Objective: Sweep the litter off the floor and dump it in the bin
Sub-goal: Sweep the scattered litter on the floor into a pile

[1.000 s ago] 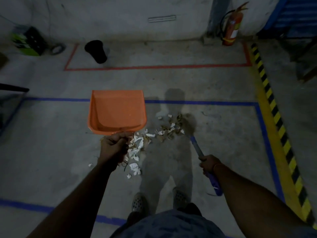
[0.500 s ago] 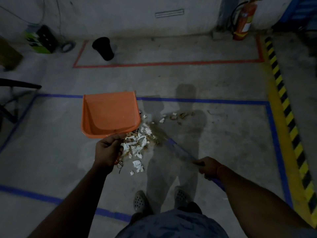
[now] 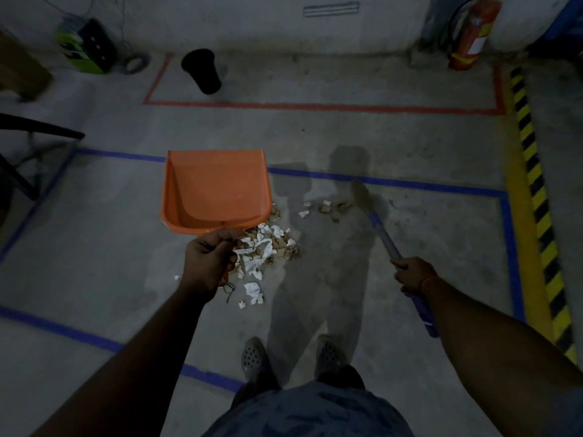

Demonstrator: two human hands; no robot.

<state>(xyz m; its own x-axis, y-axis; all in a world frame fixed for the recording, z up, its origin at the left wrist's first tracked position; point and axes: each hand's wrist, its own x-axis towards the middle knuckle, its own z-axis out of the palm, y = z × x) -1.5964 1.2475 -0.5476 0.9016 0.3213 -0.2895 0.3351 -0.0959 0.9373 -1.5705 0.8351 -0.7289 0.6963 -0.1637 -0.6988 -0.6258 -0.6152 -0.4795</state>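
Observation:
My left hand (image 3: 208, 260) grips the handle of an orange dustpan (image 3: 214, 190), which is held above the floor with its pan empty and its open lip pointing away from me. A pile of white paper scraps and brown litter (image 3: 265, 247) lies on the concrete just right of that hand. A smaller scatter of litter (image 3: 328, 208) lies farther right. My right hand (image 3: 413, 274) grips the blue handle of a broom (image 3: 386, 238), whose dark bristle end rests on the floor beside the smaller scatter. A black bin (image 3: 202, 70) stands far back by the wall.
Blue floor tape (image 3: 378, 182) frames the area around me and red tape (image 3: 315, 107) marks a box at the back. A yellow-black hazard stripe (image 3: 536, 197) runs along the right. A fire extinguisher (image 3: 470, 33) stands at the back right, a green box (image 3: 85, 47) at the back left.
The broom swept left into the litter pile and has swung back out to the right. More scraps now lie heaped beside my left hand. The dustpan stayed held in place.

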